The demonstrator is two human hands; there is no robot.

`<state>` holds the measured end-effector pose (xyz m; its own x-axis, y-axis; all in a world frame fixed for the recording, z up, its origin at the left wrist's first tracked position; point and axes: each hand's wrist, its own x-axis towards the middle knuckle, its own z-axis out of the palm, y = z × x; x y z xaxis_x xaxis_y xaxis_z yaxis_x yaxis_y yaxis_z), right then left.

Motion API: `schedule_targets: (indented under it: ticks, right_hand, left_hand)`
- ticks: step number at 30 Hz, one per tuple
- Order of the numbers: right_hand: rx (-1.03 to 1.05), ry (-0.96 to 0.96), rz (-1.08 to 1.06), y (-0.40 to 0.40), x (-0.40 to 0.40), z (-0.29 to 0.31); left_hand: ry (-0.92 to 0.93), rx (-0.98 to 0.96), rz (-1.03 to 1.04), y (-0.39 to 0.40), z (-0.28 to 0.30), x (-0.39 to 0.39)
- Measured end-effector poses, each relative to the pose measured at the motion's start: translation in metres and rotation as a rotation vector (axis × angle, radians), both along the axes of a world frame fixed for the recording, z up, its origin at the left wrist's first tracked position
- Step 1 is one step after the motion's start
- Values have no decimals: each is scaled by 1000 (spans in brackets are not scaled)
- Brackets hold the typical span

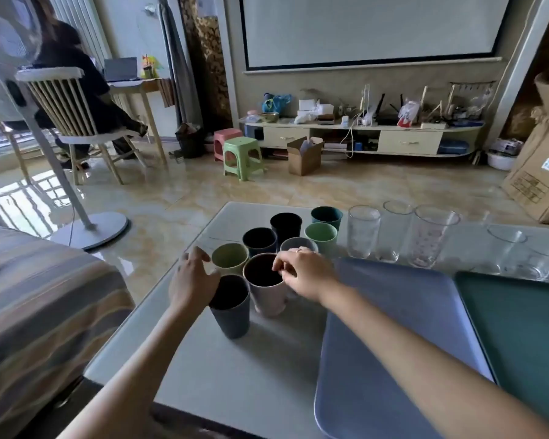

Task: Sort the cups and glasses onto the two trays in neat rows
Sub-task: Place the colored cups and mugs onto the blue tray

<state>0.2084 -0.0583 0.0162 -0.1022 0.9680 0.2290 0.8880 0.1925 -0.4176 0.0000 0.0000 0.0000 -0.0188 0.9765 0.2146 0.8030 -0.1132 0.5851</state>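
Observation:
Several coloured cups stand clustered on the grey table (251,369). My right hand (305,274) pinches the rim of a pale pink cup (267,296) at the cluster's front. My left hand (192,280) curls around the side of a dark blue-grey cup (232,315), next to a light green cup (230,256). Behind stand dark blue cups (260,240), a grey cup (293,243), a green cup (321,236) and a teal cup (326,215). Several clear glasses (363,231) stand in a loose row to the right. A blue tray (390,337) and a green tray (520,327) lie side by side, nothing on them.
A striped sofa (45,296) borders the table's left side. A standing fan's base (92,228) sits on the tiled floor beyond. A person sits on a chair (73,106) at the far left. Stools and a cardboard box stand by the low TV cabinet (377,141).

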Motion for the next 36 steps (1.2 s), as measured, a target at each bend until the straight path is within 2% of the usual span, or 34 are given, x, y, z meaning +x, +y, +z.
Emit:
schedule_targets:
  ticks: [2, 6, 11, 15, 17, 20, 22, 24, 30, 32, 36]
  right_hand:
    - [32, -35, 58, 3, -13, -3]
    - [50, -231, 202, 9, -37, -15]
    - [78, -368, 225, 9, -52, -23]
    - [73, -450, 226, 9, -56, -26]
    - [74, -478, 229, 9, -55, -27]
    - [97, -492, 259, 6, -55, -27]
    - [166, -466, 270, 4, -52, -29]
    - [236, -431, 271, 1, -46, -32]
    - [327, -150, 260, -15, -18, -20]
    - [351, -55, 203, -19, -4, -10]
    - [470, 130, 24, -24, 30, 9]
  left_hand:
    - [-69, -67, -29, 2, -4, -9]
    - [-230, -152, -95, 8, -18, -21]
    - [-258, -406, -177, 13, -19, -25]
    - [-485, -403, -127, 24, -24, -32]
    - [-534, -344, -93, 34, -27, -34]
    - [-379, -227, -223, 37, -30, -29]
    - [-115, -93, -344, 37, -31, -25]
    - [25, -42, -404, 37, -32, -24]
    - [104, 35, -400, 43, -38, -23]
    - [104, 55, -398, 43, -37, -24]
    - [100, 123, -265, 42, -30, -25]
